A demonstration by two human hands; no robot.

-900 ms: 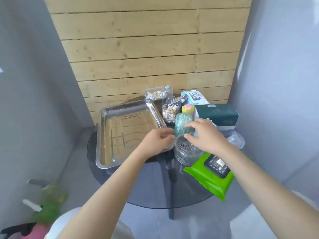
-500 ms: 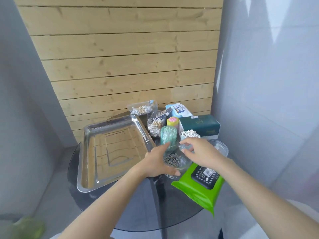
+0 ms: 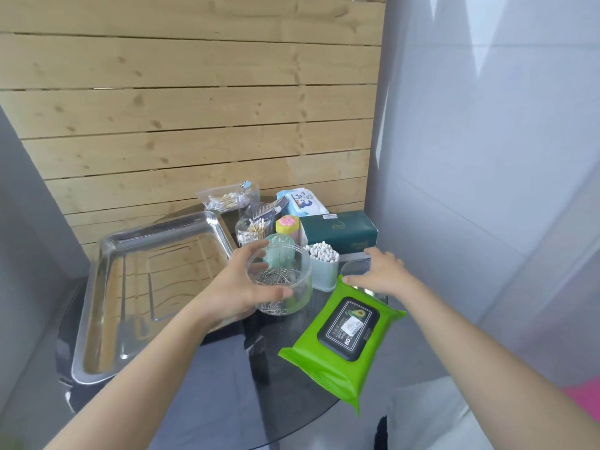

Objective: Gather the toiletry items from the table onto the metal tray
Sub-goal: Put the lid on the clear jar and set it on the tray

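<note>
The metal tray (image 3: pixel 110 287) lies empty on the left of the round glass table (image 3: pixel 227 384). My left hand (image 3: pixel 233 287) grips a clear round jar of paper clips (image 3: pixel 285 287) just right of the tray. My right hand (image 3: pixel 383 271) rests, fingers spread, on a clear lid (image 3: pixel 354 266) behind the green wet-wipes pack (image 3: pixel 341 339). A cup of cotton swabs (image 3: pixel 323 264) stands between the jar and my right hand. A mint ribbed container (image 3: pixel 279 251) shows behind the jar.
Behind stand a yellow-and-pink capped item (image 3: pixel 287 224), a clear swab jar (image 3: pixel 253 230), a bag of swabs (image 3: pixel 224 199), a blue-white wipes pack (image 3: pixel 302 203) and a dark green tissue box (image 3: pixel 339 228). A wooden slat wall lies behind, a grey wall to the right.
My left hand has closed round the paper-clip jar. My right hand left the jar's rim and went right to the clear lid. The camera has tilted and moved closer.
</note>
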